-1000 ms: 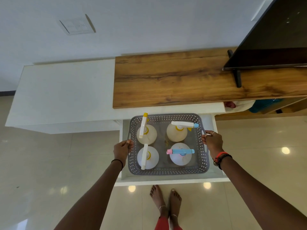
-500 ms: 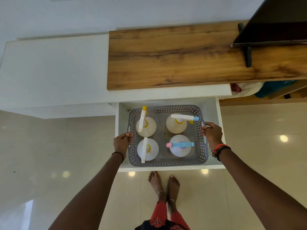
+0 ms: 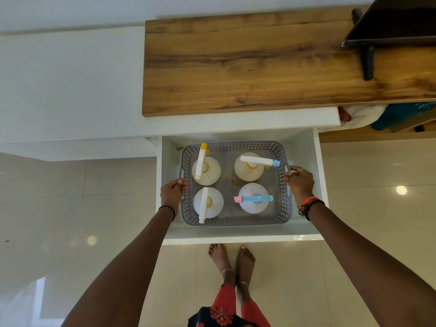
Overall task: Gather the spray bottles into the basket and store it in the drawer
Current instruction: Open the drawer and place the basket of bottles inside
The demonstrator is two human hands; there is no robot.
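Head view: your left hand (image 3: 173,193) and right hand (image 3: 299,181) — fingers clamped on the grey basket's (image 3: 236,147) handles — have lowered it, four spray bottles (image 3: 206,171) upright, deeper into the open drawer (image 3: 240,238); release and closing remain.

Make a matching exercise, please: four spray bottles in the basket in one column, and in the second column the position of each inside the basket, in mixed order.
Column 1
1. bottle with yellow-tipped white sprayer
2. bottle with blue-tipped white sprayer
3. bottle with all-white sprayer
4. bottle with blue sprayer and pink tip

Column 2
A. near corner, by the right hand
B. far corner, on the left hand side
C. far corner, on the right side
D. near corner, on the left side

All four stand upright in the grey basket, inside the open drawer.

Pairs: 1-B, 2-C, 3-D, 4-A
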